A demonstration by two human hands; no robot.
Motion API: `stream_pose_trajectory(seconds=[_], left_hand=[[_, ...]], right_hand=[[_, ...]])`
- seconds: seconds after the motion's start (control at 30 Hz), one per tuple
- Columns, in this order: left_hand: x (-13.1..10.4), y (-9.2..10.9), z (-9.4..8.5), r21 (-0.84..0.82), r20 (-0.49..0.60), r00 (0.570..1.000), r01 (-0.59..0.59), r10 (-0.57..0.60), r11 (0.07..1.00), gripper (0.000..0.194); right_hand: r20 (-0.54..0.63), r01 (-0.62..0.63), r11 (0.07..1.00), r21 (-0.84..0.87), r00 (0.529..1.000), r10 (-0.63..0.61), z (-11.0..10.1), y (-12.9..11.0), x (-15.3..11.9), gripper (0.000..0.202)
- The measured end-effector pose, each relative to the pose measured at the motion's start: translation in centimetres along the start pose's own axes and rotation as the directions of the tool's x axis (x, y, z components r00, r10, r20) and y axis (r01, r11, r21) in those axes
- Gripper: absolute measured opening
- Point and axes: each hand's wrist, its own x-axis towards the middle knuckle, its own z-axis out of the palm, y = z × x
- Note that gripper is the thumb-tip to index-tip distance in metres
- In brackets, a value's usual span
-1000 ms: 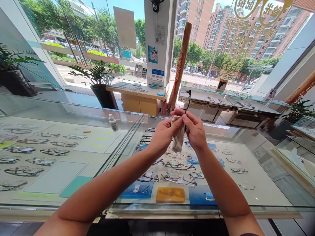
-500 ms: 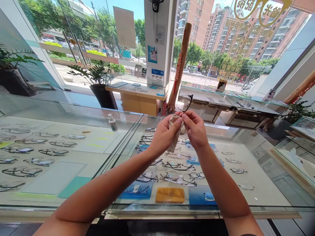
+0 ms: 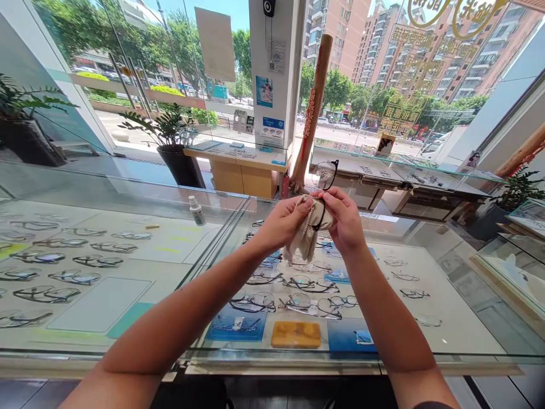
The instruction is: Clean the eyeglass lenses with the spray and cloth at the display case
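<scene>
Glass case (image 3: 451,309) nearest; under its top, amber box (image 3: 296,334), then rows of frames (image 3: 313,307). Above, cloth (image 3: 300,244) bunched in left hand (image 3: 289,220), gripped. Glasses (image 3: 326,175) pinched in right hand (image 3: 347,220), one lens raised, lower rim against cloth. Bottle (image 3: 196,211) upright on case, off to left. Farther: potted plant (image 3: 181,165), wooden post (image 3: 315,108), trees (image 3: 338,95) outside.

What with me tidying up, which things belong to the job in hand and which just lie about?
Job:
- cloth in left hand
- black-framed glasses in right hand
- white bottle, possibly

Lying about:
- displayed glasses
- orange block
- potted plants
</scene>
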Motion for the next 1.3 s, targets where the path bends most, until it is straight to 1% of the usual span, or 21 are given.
stream_pose_trajectory(seconds=[0.07, 0.1, 0.13, 0.2, 0.43, 0.6, 0.73, 0.87, 0.97, 1.07, 1.2, 1.3], left_hand=[[0.2, 0.4, -0.7, -0.009, 0.116, 0.993, 0.031, -0.03, 0.999, 0.049], [0.2, 0.6, -0.9, -0.012, 0.155, 0.987, 0.042, -0.039, 0.999, 0.047], [0.2, 0.7, -1.0, -0.015, 0.179, 0.983, 0.051, -0.048, 0.999, 0.046], [0.1, 0.8, -1.1, -0.023, 0.193, 0.979, 0.065, -0.059, 0.998, 0.045], [-0.3, -0.1, -0.4, -0.022, 0.094, 0.995, 0.041, -0.038, 0.999, 0.052], [-0.3, 0.0, -0.1, -0.091, 0.099, 0.994, 0.058, -0.049, 0.994, 0.05], [-0.2, -0.1, -0.2, -0.062, 0.074, 0.996, 0.061, -0.056, 0.996, 0.049], [-0.3, -0.4, -0.1, -0.02, 0.021, 0.998, 0.056, -0.055, 0.998, 0.048], [-0.5, -0.6, 0.4, -0.07, -0.021, 0.998, 0.063, -0.065, 0.996, 0.048], [-0.5, -0.7, 1.0, -0.128, -0.06, 0.996, 0.064, -0.072, 0.99, 0.054], [-0.5, -0.7, 1.4, -0.151, -0.127, 0.989, 0.053, -0.073, 0.987, 0.064], [-0.4, -0.9, 1.6, -0.146, -0.169, 0.984, 0.034, -0.058, 0.989, 0.061]], right_hand=[[-0.004, -0.008, 1.0, 0.018, 1.0, 0.008, -0.2, 0.0, 0.1, 0.019], [-0.004, -0.007, 1.0, 0.02, 1.0, 0.007, -0.3, 0.0, 0.2, 0.019], [-0.002, -0.007, 1.0, 0.02, 1.0, 0.007, -0.4, 0.0, 0.2, 0.019], [0.0, -0.007, 1.0, 0.014, 1.0, 0.007, -0.5, 0.1, 0.3, 0.019], [-0.024, -0.007, 1.0, -0.017, 1.0, 0.007, -0.8, 0.6, 0.5, 0.026], [-0.005, -0.011, 1.0, -0.01, 1.0, 0.011, -0.8, 0.6, 0.5, 0.026], [0.009, -0.006, 1.0, 0.022, 1.0, 0.006, -0.7, 0.6, 0.4, 0.023], [0.01, -0.006, 1.0, 0.005, 1.0, 0.006, -0.4, 0.6, 0.2, 0.025], [0.004, 0.009, 1.0, 0.019, 1.0, -0.009, -0.1, 0.7, 0.0, 0.027], [0.006, 0.024, 0.999, 0.041, 1.0, -0.024, 0.1, 0.9, -0.1, 0.028], [0.02, 0.026, 0.999, 0.031, 0.999, -0.027, 0.3, 1.3, -0.3, 0.031], [0.028, 0.015, 0.999, 0.034, 0.999, -0.016, 0.4, 1.3, -0.3, 0.032]])
